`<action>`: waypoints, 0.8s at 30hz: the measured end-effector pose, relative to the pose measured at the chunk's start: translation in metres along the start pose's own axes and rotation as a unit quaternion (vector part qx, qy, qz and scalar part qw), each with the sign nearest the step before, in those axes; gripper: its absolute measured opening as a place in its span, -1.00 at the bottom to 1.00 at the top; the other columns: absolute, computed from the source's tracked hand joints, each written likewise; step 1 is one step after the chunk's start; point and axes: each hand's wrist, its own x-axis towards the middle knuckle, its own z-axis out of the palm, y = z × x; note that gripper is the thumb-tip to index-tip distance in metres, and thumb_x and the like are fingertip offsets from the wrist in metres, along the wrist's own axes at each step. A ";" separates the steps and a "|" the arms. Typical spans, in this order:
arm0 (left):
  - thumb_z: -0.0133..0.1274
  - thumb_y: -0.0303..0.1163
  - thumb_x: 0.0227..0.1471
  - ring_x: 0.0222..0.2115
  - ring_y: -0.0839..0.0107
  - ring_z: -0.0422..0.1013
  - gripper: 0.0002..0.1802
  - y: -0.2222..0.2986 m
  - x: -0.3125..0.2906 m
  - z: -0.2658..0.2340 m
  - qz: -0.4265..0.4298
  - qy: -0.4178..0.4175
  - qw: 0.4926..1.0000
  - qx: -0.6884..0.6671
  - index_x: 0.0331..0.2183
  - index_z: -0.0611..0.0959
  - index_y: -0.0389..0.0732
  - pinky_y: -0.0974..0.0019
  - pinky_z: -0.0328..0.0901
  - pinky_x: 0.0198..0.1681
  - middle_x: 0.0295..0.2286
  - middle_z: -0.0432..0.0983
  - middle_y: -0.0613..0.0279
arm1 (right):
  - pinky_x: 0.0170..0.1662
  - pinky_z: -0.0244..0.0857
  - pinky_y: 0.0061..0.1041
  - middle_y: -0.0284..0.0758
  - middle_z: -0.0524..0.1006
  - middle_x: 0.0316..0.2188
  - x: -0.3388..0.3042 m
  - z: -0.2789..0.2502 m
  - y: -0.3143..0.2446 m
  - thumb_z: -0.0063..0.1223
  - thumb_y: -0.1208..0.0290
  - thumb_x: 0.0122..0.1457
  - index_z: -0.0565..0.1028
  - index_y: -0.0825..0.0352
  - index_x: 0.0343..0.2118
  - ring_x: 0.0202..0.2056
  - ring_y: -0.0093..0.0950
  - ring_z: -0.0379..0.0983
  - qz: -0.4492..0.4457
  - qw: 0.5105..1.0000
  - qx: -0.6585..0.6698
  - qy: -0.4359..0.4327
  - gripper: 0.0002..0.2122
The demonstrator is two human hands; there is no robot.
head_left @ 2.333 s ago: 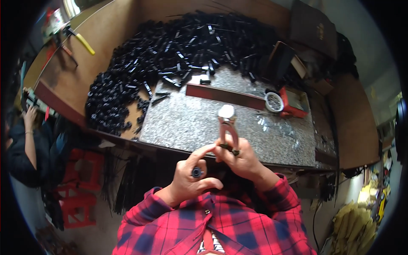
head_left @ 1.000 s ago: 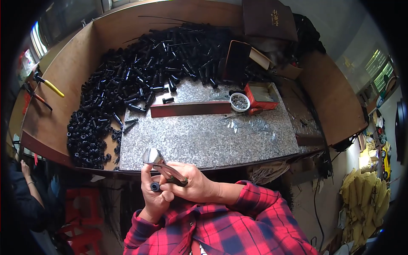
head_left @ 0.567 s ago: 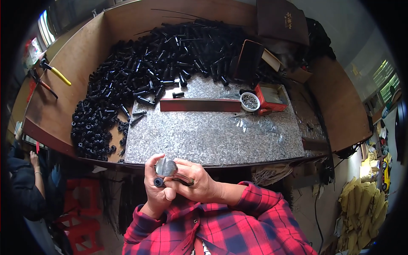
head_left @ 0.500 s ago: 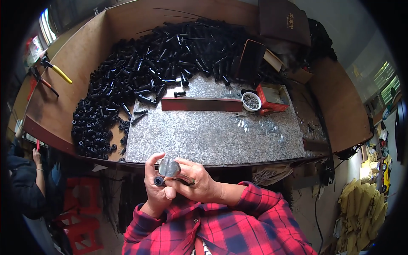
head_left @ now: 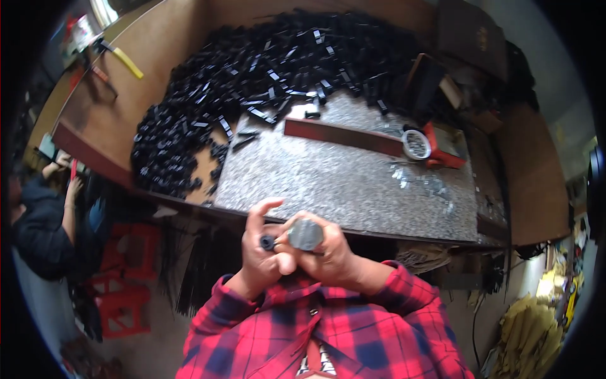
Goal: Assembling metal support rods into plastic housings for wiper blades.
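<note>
In front of my chest, below the bench's front edge, both hands work close together. My left hand [head_left: 255, 260] grips a small black tubular part [head_left: 267, 242], its open round end facing up, with the index finger raised off it. Closed beside it, my right hand [head_left: 332, 260] holds a tool with a flat, roundish grey metal face [head_left: 306, 234]; my fingers hide the rest of the tool. The metal face sits just right of the tubular part.
Black tubular parts [head_left: 252, 69] lie heaped across the walled bench behind a speckled stone slab [head_left: 341, 183]. On the slab are a long dark red bar [head_left: 344, 138] and a white cup [head_left: 416, 144] of small bits. Pliers [head_left: 126, 61] hang left; another person [head_left: 47, 218] sits there.
My view has swung left and tilted, so the bench appears shifted and turned. The metal-faced tool has moved right, away from the raised left index finger. Both hands keep their hold.
</note>
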 end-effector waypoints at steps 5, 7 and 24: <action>0.41 0.07 -0.47 -0.45 0.66 0.40 0.16 -0.001 -0.003 -0.003 -0.080 -0.037 0.994 -0.064 0.07 0.20 -0.29 0.56 0.30 -0.38 -0.49 0.55 0.30 | -0.35 0.35 -0.42 -0.25 0.46 -0.46 0.003 -0.003 -0.001 0.18 0.59 -0.07 0.46 0.34 -0.41 -0.41 -0.29 0.45 -0.002 0.999 -0.035 -0.025 -0.85; 0.42 0.07 -0.51 -0.46 0.67 0.38 0.19 -0.008 -0.005 -0.007 -0.062 -0.037 0.995 -0.062 0.08 0.18 -0.28 0.58 0.28 -0.35 -0.54 0.48 0.39 | -0.38 0.34 -0.42 -0.27 0.44 -0.48 0.008 -0.004 -0.003 0.19 0.57 -0.07 0.47 0.33 -0.41 -0.43 -0.30 0.44 -0.023 0.993 -0.100 -0.055 -0.85; 0.37 0.10 -0.62 -0.68 0.72 0.19 0.20 -0.008 0.002 -0.043 -0.057 0.050 0.995 -0.062 0.05 0.22 -0.27 0.59 0.11 -0.57 -0.72 0.20 0.55 | -0.48 0.32 -0.37 -0.20 0.40 -0.47 -0.014 -0.048 -0.044 0.23 0.49 -0.11 0.31 0.37 0.07 -0.53 -0.24 0.42 0.043 0.888 -0.413 -0.201 -0.40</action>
